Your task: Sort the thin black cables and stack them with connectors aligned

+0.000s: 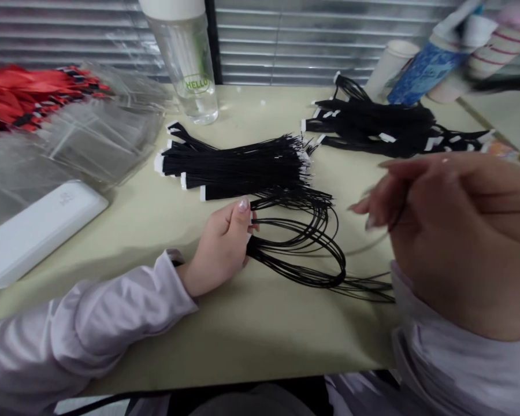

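My left hand (225,245) is closed on a bunch of thin black cables (303,277), thumb on top, near the middle of the table. The cables loop out to the right of it and trail toward my right sleeve. My right hand (455,231), raised at the right and blurred, has its fingers bent together; a thin dark strand runs from them, held between thumb and fingers as far as the blur shows. Just beyond my left hand lies a pile of black cables (238,164) with white connectors at their left ends.
More black cable bundles (372,124) lie at the back right, near a blue cylinder (424,72) and a white bottle (390,66). A clear bottle (190,75) stands at the back. Leftward are red bundles (21,95), clear plastic bags (99,136) and a white device (43,231).
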The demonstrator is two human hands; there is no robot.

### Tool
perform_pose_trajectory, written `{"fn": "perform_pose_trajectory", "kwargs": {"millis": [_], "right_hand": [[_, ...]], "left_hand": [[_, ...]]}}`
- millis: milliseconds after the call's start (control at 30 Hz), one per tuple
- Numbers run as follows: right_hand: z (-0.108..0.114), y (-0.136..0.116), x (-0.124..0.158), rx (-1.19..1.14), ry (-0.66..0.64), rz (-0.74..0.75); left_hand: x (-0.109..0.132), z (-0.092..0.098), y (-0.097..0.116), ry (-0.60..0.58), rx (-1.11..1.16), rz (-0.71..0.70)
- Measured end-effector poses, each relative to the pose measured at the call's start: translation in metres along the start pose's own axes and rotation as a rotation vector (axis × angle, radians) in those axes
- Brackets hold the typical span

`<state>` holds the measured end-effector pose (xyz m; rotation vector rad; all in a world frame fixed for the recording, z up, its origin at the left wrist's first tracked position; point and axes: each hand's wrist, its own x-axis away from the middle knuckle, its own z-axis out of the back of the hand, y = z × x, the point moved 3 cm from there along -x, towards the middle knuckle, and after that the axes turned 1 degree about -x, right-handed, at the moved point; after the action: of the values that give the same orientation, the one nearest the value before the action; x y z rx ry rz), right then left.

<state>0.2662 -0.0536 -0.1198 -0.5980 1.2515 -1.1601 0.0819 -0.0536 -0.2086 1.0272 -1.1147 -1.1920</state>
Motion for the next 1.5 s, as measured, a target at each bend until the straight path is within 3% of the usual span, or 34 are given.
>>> {"fn": "perform_pose_trajectory", "kwargs": {"millis": [67,133,233,300,600,800,967,1033,1133,1300,1500], "right_hand": [[-0.011,0.006,0.004,0.082,-0.191,-0.043],[-0.02,0.012,0.007,0.233,-0.373,0.019],[-0.028,0.017,0.009,0.418,-0.504,0.183],[-0.031,0.017,0.009,0.473,-0.535,0.216],[-0.037,0.017,0.012,0.564,-0.591,0.317],[-0.04,0.019,0.013,0.583,-0.51,0.443],[-0.039,0.022,0.018,0.641,-0.419,0.652],[-0.04,0.024,0.021,0.665,-0.455,0.715],[-0.045,0.027,0.022,0.695,-0.576,0.704],[-0.051,0.024,0.024,0.781,-0.618,0.695],[-0.031,0.029,0.006,0.982,-0.526,0.418]], "left_hand": [[0.0,0.0,0.0,-0.011,0.0,0.007],[0.001,0.0,0.001,-0.021,-0.017,-0.004],[0.0,0.001,0.002,-0.025,-0.044,-0.022],[0.001,0.001,0.002,-0.02,-0.044,-0.011],[0.001,0.001,-0.004,-0.033,0.005,0.004],[0.0,0.002,-0.003,-0.045,-0.052,-0.079],[-0.001,0.0,0.002,-0.069,-0.097,-0.071],[-0.001,-0.001,0.003,-0.071,-0.096,-0.057],[0.0,-0.001,0.004,-0.094,-0.12,-0.055],[0.001,-0.001,0.007,-0.161,-0.199,-0.134],[-0.003,0.001,-0.003,-0.058,-0.013,0.059]]}}
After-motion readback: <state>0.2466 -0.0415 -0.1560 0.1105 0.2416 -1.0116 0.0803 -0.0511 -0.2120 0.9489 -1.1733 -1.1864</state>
